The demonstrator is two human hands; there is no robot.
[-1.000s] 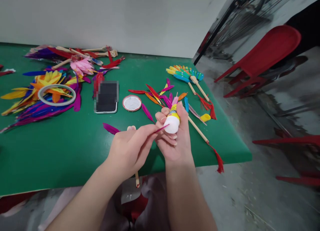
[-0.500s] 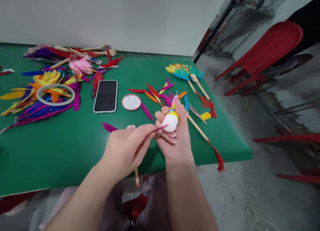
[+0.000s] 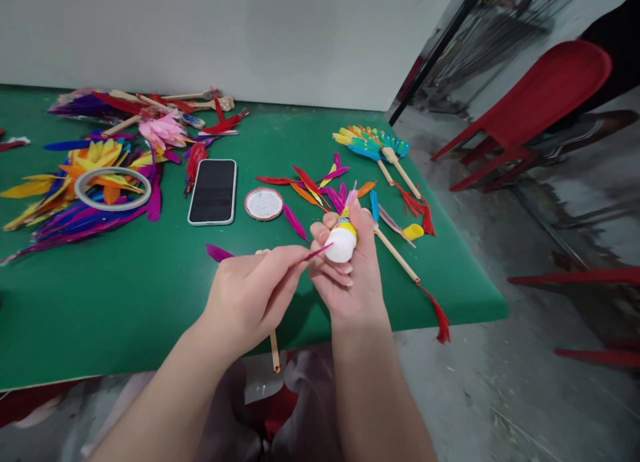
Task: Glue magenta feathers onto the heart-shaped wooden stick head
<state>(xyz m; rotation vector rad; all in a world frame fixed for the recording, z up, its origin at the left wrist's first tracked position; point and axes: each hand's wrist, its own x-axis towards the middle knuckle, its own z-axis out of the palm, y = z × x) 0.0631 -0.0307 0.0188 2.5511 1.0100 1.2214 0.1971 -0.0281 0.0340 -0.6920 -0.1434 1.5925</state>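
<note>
My right hand is wrapped round a glue stick with a yellow label, its white end facing me. Pinched between thumb and finger of my left hand is a thin magenta feather, its tip at the white end; whether it touches is hard to tell. Below my left hand a wooden stick juts past the table edge, its upper part mostly hidden. Beyond my hands lie loose red, orange and magenta feathers. A yellow cap lies right of my right hand.
On the green table lie a phone, a round white lid, a tape ring on a feather pile, and a wooden handle with a red tassel. A feather fan lies back right. Red chairs stand beyond.
The feather in my left hand has drawn back slightly to the left across the white end. My right hand keeps its hold on the glue stick. The view has shifted a little.
</note>
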